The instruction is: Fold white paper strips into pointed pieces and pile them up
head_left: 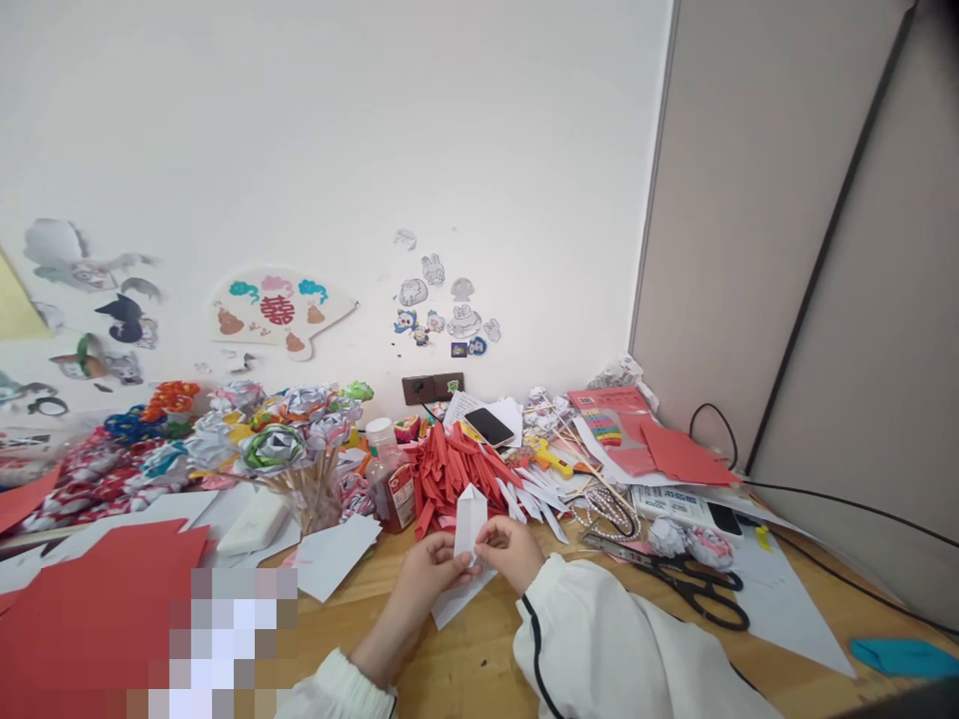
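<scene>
Between my hands stands a narrow strip of folded white paper (471, 521) with a pointed top and a crease down its length. My left hand (433, 567) pinches its lower left edge with thumb and fingers. At its lower right side, my right hand (510, 547) is closed with thumb and forefinger on the paper. A flat white sheet (459, 599) lies on the wooden table under my hands. Just beyond the strip is a heap of folded red paper strips (461, 469), with folded white strips (535, 499) to its right.
Black-handled scissors (693, 584) lie at the right, near bead strings (605, 509) and a yellow glue gun (550, 457). A phone (489, 426) rests behind the red heap. Paper flowers (274, 449), a plastic jar (390, 479) and red sheets (97, 609) occupy the left.
</scene>
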Demonstrator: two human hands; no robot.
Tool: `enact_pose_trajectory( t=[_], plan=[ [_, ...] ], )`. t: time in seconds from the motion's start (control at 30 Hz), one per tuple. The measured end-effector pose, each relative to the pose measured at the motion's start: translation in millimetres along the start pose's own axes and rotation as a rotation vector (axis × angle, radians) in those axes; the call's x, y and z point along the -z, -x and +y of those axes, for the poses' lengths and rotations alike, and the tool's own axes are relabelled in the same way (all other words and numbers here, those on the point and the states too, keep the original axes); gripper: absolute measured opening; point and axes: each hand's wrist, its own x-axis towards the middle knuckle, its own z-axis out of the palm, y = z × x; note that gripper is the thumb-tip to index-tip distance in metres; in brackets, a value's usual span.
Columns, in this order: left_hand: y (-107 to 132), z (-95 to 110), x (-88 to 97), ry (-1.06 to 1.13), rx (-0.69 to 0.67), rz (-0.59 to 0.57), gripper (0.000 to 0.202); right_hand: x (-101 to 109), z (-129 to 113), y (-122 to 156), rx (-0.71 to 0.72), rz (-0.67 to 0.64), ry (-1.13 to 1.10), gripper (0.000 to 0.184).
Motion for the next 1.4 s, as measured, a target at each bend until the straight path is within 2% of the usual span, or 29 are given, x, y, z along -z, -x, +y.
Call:
enact_pose_trajectory(
  t=[0.17, 0.33, 0.6, 0.8, 0.87, 0.9, 1.0, 1.03, 1.2, 1.4],
  plan=[
    [0, -2, -4.1, -0.002, -0.04, -0.011, 0.03, -2, -3, 1, -0.007, 0.05, -0.014, 0.004],
    [2, 0, -6.8, -0.048, -0.038, 0.029, 0.029, -2, -8, 3, 0.013, 0.03, 0.045, 0.006],
    [0, -2, -6.9, -0.074, -0.067, 0.02, 0.022, -4, -11, 4, 0.01, 0.059, 0.078, 0.003],
    [-1, -5, -6.6, -0.129, -0.1, -0.012, 0.018, -6, -10, 4, -0.049, 0.076, -0.019, 0.014],
    [0, -3, -5.5, -0.135, -0.107, -0.036, 0.024, -5, -9, 4, -0.041, 0.052, -0.065, 0.017],
    [1, -1, -4.4, -0.142, -0.126, -0.053, 0.034, -4, -9, 3, -0.033, 0.039, -0.08, 0.018],
    [5, 6, 1.3, -0.205, -0.273, -0.116, 0.071, 0, -8, 2, -0.033, -0.008, -0.112, 0.02],
    [7, 9, 3.7, -0.241, -0.329, -0.128, 0.073, 2, -7, 1, -0.039, -0.03, -0.123, 0.021],
    [15, 21, 12.2, -0.62, -0.37, -0.179, 0.024, 7, -9, 0, -0.045, -0.11, -0.13, 0.02],
    [18, 26, 12.2, -0.787, -0.424, -0.209, 0.012, 7, -14, 0, -0.046, -0.134, -0.092, 0.017]
  ],
)
